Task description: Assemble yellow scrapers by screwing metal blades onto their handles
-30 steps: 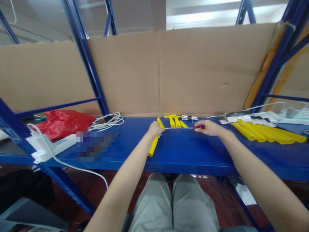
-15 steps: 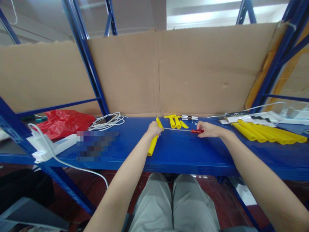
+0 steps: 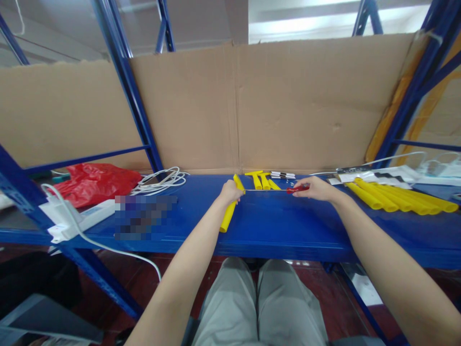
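My left hand (image 3: pixel 230 193) is closed around a yellow tube (image 3: pixel 226 220), which lies at a slant on the blue shelf. In my right hand (image 3: pixel 312 188) is the red handle of a screwdriver (image 3: pixel 293 190), gripped by the fingers. Its long thin shaft runs level to the left and meets the tube's side beside my left fingers. Whether the tip sits on a screw there is too small to tell. Just behind the shaft lie yellow T-shaped pieces (image 3: pixel 265 182), with a few tiny bits (image 3: pixel 291 182) close to my right hand.
Several yellow tubes (image 3: pixel 403 199) lie in a row at the right. White-and-black markers (image 3: pixel 283 175) rest at the back. On the left are a red plastic bag (image 3: pixel 103 182), coiled white cable (image 3: pixel 162 180) and a white power strip (image 3: pixel 90 216). A cardboard wall (image 3: pixel 288 105) stands behind.
My right hand has shifted slightly up and to the right, and its grip on the screwdriver handle has turned. The left hand and the yellow tube are nearly still.
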`<state>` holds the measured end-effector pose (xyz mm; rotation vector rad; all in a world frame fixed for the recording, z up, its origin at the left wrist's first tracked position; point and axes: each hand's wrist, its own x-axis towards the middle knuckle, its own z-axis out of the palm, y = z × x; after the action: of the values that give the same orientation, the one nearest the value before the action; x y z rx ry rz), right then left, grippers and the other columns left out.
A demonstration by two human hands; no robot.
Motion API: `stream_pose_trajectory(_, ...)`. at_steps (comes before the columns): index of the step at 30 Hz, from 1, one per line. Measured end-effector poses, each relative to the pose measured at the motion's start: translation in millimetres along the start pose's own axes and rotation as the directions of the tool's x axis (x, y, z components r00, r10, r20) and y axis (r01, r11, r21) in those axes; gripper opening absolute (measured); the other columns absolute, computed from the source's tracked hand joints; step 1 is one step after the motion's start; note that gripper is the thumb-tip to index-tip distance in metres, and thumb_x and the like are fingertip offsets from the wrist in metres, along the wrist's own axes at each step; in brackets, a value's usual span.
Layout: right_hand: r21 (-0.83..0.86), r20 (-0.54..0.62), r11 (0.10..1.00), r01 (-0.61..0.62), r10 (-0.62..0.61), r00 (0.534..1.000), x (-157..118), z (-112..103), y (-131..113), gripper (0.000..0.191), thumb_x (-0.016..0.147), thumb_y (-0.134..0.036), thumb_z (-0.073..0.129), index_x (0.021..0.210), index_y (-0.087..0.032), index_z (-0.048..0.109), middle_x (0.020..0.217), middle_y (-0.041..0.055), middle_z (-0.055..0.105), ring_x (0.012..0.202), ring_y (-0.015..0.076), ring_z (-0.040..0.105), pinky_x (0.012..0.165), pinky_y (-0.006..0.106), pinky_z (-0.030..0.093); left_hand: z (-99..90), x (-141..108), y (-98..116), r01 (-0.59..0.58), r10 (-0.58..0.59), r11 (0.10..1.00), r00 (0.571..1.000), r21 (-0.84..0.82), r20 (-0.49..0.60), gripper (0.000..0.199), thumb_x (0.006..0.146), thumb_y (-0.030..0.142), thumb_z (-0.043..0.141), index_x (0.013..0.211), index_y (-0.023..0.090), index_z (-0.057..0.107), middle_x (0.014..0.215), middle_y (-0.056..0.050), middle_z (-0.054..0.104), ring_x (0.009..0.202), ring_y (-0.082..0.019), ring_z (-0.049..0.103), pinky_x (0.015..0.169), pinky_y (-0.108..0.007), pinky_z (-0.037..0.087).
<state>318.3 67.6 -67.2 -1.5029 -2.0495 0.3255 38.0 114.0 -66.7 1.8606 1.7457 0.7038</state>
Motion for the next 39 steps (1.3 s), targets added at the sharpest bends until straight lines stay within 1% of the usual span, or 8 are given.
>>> stream_pose_trajectory(3, -0.006, 0.008, 1.000, 0.001, -0.001, 1.000, 0.4, 0.6, -2.0, 0.040, 0.059, -0.054, 0.066, 0.077, -0.018, 0.070, 0.079, 0.0056, 0.069, 0.073, 0.0219, 0.062, 0.065, 0.030, 0.044, -0.6, 0.7, -0.4, 0.002, -0.002, 1.000, 1.000, 0.001, -0.009, 0.006, 0.073, 0.007, 0.060, 0.072, 0.006, 0.065, 0.057, -0.006, 0.065, 0.046, -0.014, 0.061, 0.048, -0.021, 0.048)
stream_pose_trajectory(9, 0.080, 0.037, 0.994, -0.079, 0.076, 0.996, -0.3, 5.6, -1.9, 0.040, 0.055, -0.053, 0.070, 0.071, -0.017, 0.067, 0.073, 0.0053, 0.068, 0.070, 0.0198, 0.060, 0.065, 0.031, 0.044, -1.0, 4.3, -2.4, 0.001, -0.001, 1.000, 1.000, 0.011, -0.011, 0.006, 0.073, 0.006, 0.058, 0.071, 0.006, 0.064, 0.059, -0.007, 0.066, 0.045, -0.013, 0.060, 0.049, -0.021, 0.048)
stream_pose_trajectory(12, 0.104, 0.027, 0.991, -0.086, 0.084, 0.996, -1.0, 6.2, -2.5, 0.040, 0.053, -0.054, 0.071, 0.067, -0.018, 0.064, 0.069, 0.0042, 0.065, 0.066, 0.0179, 0.058, 0.062, 0.030, 0.043, -1.0, 4.1, -2.2, 0.008, -0.008, 1.000, 1.000, 0.008, -0.006, 0.006, 0.074, 0.006, 0.059, 0.072, 0.005, 0.064, 0.059, -0.008, 0.066, 0.046, -0.013, 0.061, 0.050, -0.021, 0.049)
stream_pose_trajectory(17, 0.074, -0.003, 0.995, -0.070, 0.071, 0.997, -0.9, 4.6, -6.2, 0.041, 0.053, -0.056, 0.070, 0.064, -0.017, 0.064, 0.064, 0.0017, 0.062, 0.061, 0.0152, 0.054, 0.057, 0.027, 0.040, -1.0, 4.5, -3.6, 0.004, -0.004, 1.000, 1.000, 0.005, -0.013, 0.005, 0.073, 0.007, 0.059, 0.073, 0.006, 0.064, 0.059, -0.007, 0.066, 0.046, -0.013, 0.061, 0.049, -0.021, 0.048)
stream_pose_trajectory(22, 0.102, 0.008, 0.992, -0.080, 0.079, 0.997, -1.3, 3.1, -8.3, 0.041, 0.056, -0.056, 0.068, 0.068, -0.017, 0.068, 0.055, -0.0009, 0.058, 0.048, 0.0096, 0.045, 0.047, 0.024, 0.032, -1.5, 3.8, -4.2, -0.012, 0.013, 1.000, 1.000, 0.020, -0.022, 0.006, 0.073, 0.006, 0.059, 0.072, 0.006, 0.065, 0.061, -0.008, 0.067, 0.047, -0.014, 0.062, 0.050, -0.021, 0.049)
stream_pose_trajectory(30, 0.196, 0.049, 0.968, -0.156, 0.149, 0.988, -4.2, 2.4, -16.6, 0.041, 0.058, -0.054, 0.069, 0.072, -0.015, 0.069, 0.050, 0.0002, 0.058, 0.040, 0.0068, 0.038, 0.038, 0.022, 0.025, -1.8, 3.3, -2.8, 0.008, -0.008, 1.000, 1.000, 0.003, -0.018, 0.008, 0.073, 0.006, 0.058, 0.074, 0.005, 0.066, 0.063, -0.010, 0.068, 0.045, -0.013, 0.061, 0.048, -0.021, 0.048)
stream_pose_trajectory(35, 0.237, 0.083, 0.951, -0.199, 0.184, 0.979, -4.2, 2.7, -19.0, 0.042, 0.056, -0.053, 0.072, 0.073, -0.015, 0.067, 0.051, 0.0003, 0.058, 0.040, 0.0062, 0.039, 0.038, 0.021, 0.025, -1.2, 4.1, -3.9, 0.004, -0.004, 1.000, 1.000, 0.007, -0.020, 0.007, 0.074, 0.007, 0.059, 0.076, 0.006, 0.065, 0.064, -0.009, 0.068, 0.046, -0.013, 0.061, 0.049, -0.021, 0.049)
stream_pose_trajectory(39, 0.279, 0.099, 0.934, -0.225, 0.205, 0.974, -3.7, 3.9, -14.1, 0.041, 0.054, -0.051, 0.074, 0.072, -0.017, 0.061, 0.055, -0.0001, 0.059, 0.046, 0.0079, 0.046, 0.040, 0.020, 0.029, -0.6, 4.6, -5.0, -0.009, 0.009, 1.000, 1.000, 0.006, -0.012, 0.004, 0.073, 0.008, 0.060, 0.073, 0.007, 0.064, 0.062, -0.008, 0.067, 0.047, -0.013, 0.061, 0.050, -0.021, 0.049)
